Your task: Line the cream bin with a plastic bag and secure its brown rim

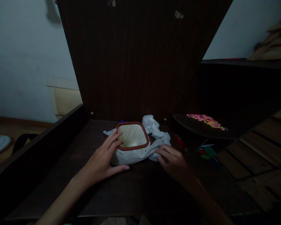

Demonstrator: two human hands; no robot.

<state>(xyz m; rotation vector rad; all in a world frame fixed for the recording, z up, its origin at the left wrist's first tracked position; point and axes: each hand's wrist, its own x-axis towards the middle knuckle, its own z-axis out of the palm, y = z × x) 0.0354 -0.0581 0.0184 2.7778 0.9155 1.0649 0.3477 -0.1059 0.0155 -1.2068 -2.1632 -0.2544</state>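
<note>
A small square bin [148, 144] with a brown rim sits on a dark wooden surface, and a white plastic bag [131, 158] wraps round its outside. Its pale inside shows, with nothing standing in it. My left hand [103, 159] holds the bin's left side, fingertips over the rim and thumb stretched along the front. To the right of the bin, my right hand [172, 158] pinches the gathered bag with closed fingers. The loose part of the bag trails in a crumpled, twisted heap behind my right hand.
A tall dark panel [140, 62] rises behind the bin, and a low side board [49, 137] runs along the left. At right, a dark shelf [182, 120] carries a strand of pink and yellow pieces [207, 121]. Wooden slats [259, 143] lie beyond it.
</note>
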